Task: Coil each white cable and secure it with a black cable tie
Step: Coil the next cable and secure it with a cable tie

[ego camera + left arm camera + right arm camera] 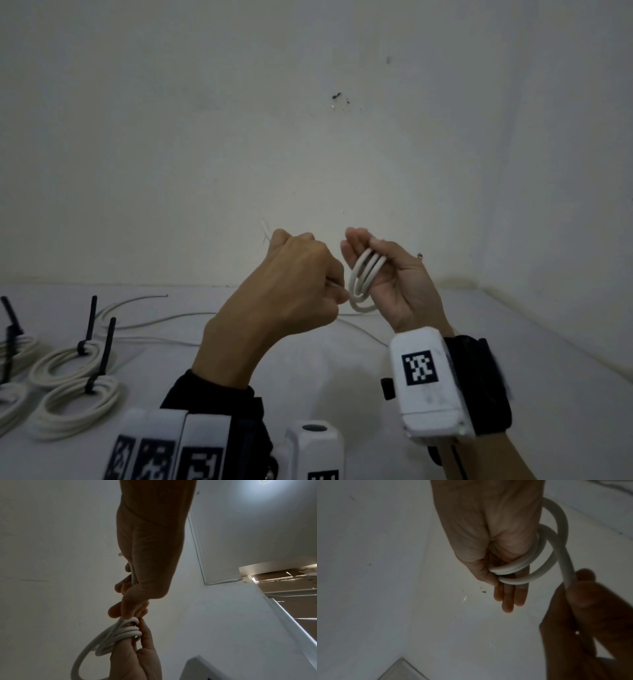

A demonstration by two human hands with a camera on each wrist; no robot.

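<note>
Pinching 3 loops of white cable (363, 278), the right hand (394, 281) could spill them if the left hand (291, 287), fisted on the tail beside it, tugs hard.

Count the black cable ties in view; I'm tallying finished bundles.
3 black ties, all left on the table: one at the frame's edge, one on the farther coil, one on the nearer coil. Others may sit out of frame.

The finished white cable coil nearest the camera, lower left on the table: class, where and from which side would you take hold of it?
Pinch the white cable coil from above at the black cable tie. There the tie bunches all the loops into one bundle, and its tail stands upright, so that point looks easiest to reach; gripping elsewhere might catch only some loops.
</note>
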